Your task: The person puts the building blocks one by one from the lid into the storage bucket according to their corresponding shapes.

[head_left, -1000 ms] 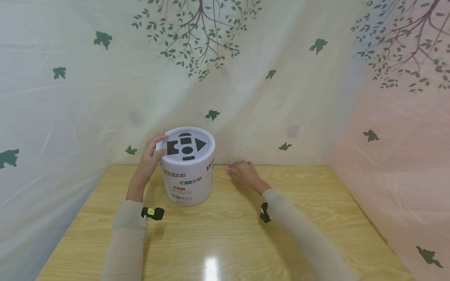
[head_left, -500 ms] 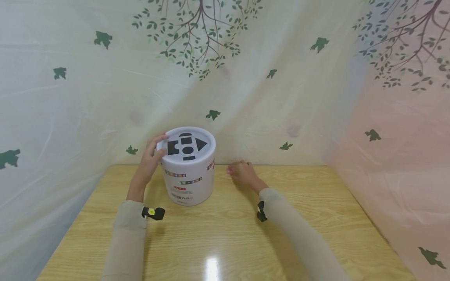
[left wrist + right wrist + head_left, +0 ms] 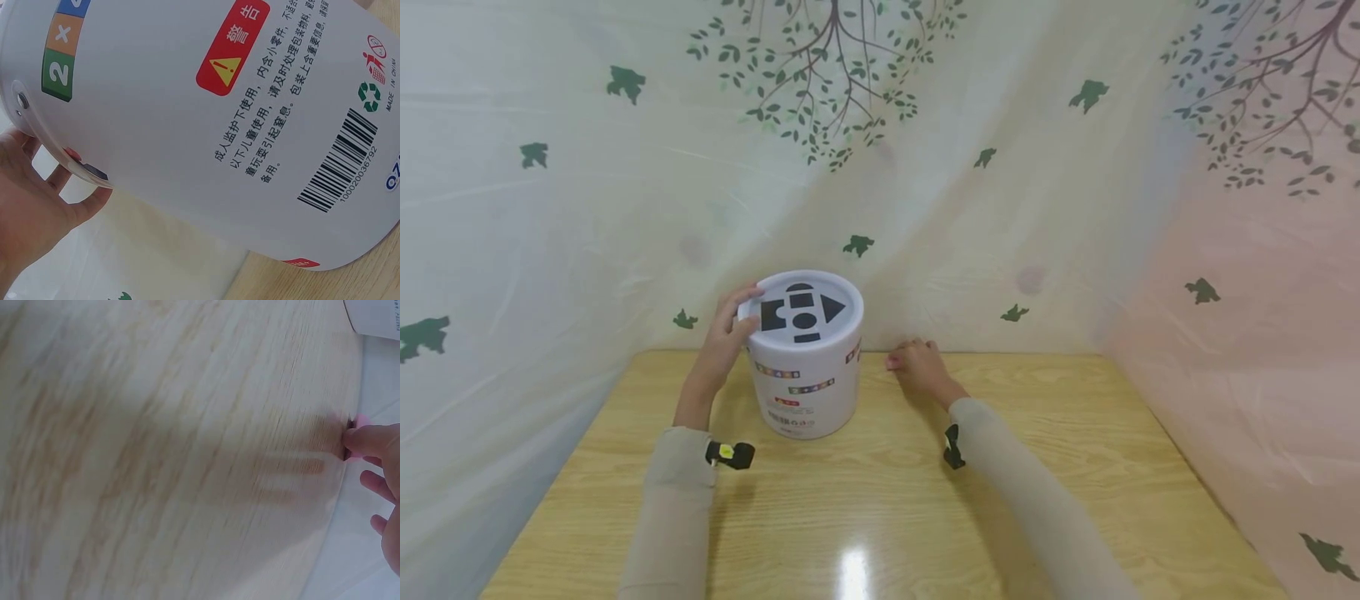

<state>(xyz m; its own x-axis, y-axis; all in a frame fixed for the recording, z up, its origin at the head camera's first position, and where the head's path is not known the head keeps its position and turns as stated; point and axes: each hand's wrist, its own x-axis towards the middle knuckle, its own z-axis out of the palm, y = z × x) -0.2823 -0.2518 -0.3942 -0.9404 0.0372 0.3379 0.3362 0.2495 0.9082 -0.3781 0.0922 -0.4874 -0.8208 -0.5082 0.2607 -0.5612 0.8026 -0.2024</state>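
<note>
A white bucket (image 3: 808,387) stands upright on the table, its lid (image 3: 782,336) marked with several black shapes. My left hand (image 3: 721,342) grips the lid's edge from the left, fingers over the rim. Close up, in the left wrist view, the thumb and fingers of that hand (image 3: 37,206) hold the rim beside the bucket's handle (image 3: 59,153). To the right of the bucket, my right hand (image 3: 921,367) pinches a small pink piece (image 3: 361,420) at the table's back edge. Fingers mostly cover this piece, so its shape is hidden.
The wood-grain table (image 3: 820,508) ends at a pale hanging cloth (image 3: 940,250) printed with branches and green birds. A pinkish cloth (image 3: 1247,358) hangs along the right side. Black camera straps (image 3: 953,447) sit on both wrists.
My right wrist has shifted slightly left, and the pink piece is lower and less visible under the fingers. My left hand keeps its grip on the bucket. The head view has turned slightly.
</note>
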